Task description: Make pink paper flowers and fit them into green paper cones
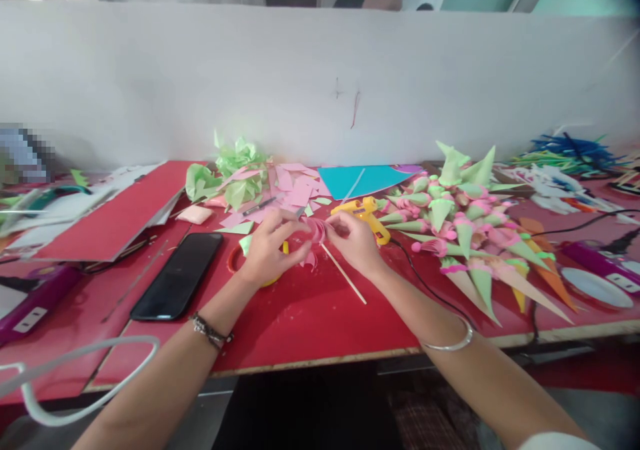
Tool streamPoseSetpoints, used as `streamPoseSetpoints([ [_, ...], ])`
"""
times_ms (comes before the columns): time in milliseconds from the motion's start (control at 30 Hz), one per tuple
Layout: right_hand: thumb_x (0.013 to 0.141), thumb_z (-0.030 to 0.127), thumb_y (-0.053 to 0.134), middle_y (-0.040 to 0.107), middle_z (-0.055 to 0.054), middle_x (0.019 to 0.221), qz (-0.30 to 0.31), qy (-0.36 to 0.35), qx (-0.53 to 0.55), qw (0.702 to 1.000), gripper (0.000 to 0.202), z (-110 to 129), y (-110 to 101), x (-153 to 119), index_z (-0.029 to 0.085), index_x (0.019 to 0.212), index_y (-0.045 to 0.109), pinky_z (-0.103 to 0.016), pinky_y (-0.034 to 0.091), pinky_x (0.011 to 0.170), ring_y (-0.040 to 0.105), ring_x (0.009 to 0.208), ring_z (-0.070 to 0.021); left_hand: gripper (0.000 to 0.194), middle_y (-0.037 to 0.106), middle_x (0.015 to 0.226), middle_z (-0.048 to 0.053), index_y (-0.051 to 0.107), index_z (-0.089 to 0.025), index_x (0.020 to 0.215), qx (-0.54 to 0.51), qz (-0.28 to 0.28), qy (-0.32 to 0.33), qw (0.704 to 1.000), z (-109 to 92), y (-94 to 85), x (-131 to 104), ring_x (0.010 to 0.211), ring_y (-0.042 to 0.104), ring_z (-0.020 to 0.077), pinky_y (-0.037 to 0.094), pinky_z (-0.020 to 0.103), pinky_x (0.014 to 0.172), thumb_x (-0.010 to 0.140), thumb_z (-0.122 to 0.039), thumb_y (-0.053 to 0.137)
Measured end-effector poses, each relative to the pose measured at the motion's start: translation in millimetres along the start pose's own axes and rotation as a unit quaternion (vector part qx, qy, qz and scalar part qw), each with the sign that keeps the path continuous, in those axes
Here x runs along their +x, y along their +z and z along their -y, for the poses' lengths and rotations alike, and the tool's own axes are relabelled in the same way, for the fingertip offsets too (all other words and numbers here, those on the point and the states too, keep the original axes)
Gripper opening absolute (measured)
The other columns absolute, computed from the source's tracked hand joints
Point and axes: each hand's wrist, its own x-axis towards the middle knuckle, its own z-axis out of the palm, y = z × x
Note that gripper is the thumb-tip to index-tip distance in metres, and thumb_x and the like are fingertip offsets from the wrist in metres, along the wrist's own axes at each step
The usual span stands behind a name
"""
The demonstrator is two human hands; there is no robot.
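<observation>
Between my two hands is a curled pink paper piece [316, 230] with a thin wooden stick [345, 275] slanting down to the right from it. My left hand [273, 247] has its fingers bent at the paper's left side. On the right side, my right hand [354, 240] pinches the paper near the stick's top. A yellow glue gun [373, 220] lies just behind my right hand. Scissors with an orange and yellow handle [233, 259] lie partly hidden under my left hand.
A black phone [177, 277] lies left of my hands. Green and pink paper flowers [465, 230] are heaped at the right. Pink paper scraps [295, 190] and a blue sheet [365, 182] lie behind, before a white partition [280, 83].
</observation>
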Motion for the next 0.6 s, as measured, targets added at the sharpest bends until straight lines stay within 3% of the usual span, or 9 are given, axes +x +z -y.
streamPoseSetpoints([
  [167, 0.072, 0.021, 0.053, 0.058, 0.000, 0.064, -0.005, 0.005, 0.025, 1.000, 0.004, 2.8, 0.7, -1.9, 0.019, 0.070, 0.050, -0.024, 0.045, 0.057, 0.058, 0.060, -0.0132, 0.013, 0.055, 0.083, 0.003, 0.057, -0.018, 0.085, -0.015, 0.043, -0.023, 0.999, 1.8, 6.9, -2.3, 0.078, 0.052, 0.0130, 0.043, 0.025, 0.070, 0.076, -0.027, 0.055],
  [367, 0.074, 0.024, 0.052, 0.059, -0.001, 0.067, 0.003, 0.002, -0.003, 1.000, 0.007, 1.5, -1.0, 0.1, 0.019, 0.070, 0.053, -0.024, 0.044, 0.058, 0.056, 0.062, -0.0133, 0.008, 0.053, 0.082, 0.003, 0.059, -0.017, 0.079, -0.010, 0.035, -0.012, 0.999, 2.7, 6.0, -0.1, 0.077, 0.051, 0.0121, 0.042, 0.024, 0.069, 0.078, -0.019, 0.051],
  [500, 0.076, 0.024, 0.049, 0.061, -0.003, 0.073, -0.023, 0.006, -0.043, 0.999, 0.011, -8.6, -1.4, 3.6, 0.019, 0.073, 0.058, -0.027, 0.045, 0.064, 0.056, 0.069, -0.0157, 0.010, 0.054, 0.068, 0.000, 0.056, -0.016, 0.080, -0.001, 0.035, -0.106, 0.994, 1.9, 0.3, 1.6, 0.063, 0.050, 0.0110, 0.041, 0.023, 0.060, 0.077, -0.024, 0.051],
  [600, 0.076, 0.023, 0.048, 0.062, -0.004, 0.078, -0.020, 0.009, -0.037, 0.999, 0.013, -14.3, -1.7, 4.5, 0.020, 0.079, 0.061, -0.030, 0.045, 0.067, 0.057, 0.074, -0.0174, 0.017, 0.054, 0.065, -0.002, 0.053, -0.015, 0.086, -0.025, 0.093, -0.168, 0.981, 4.1, -2.0, 2.4, 0.054, 0.047, 0.0090, 0.039, 0.021, 0.053, 0.075, -0.029, 0.052],
])
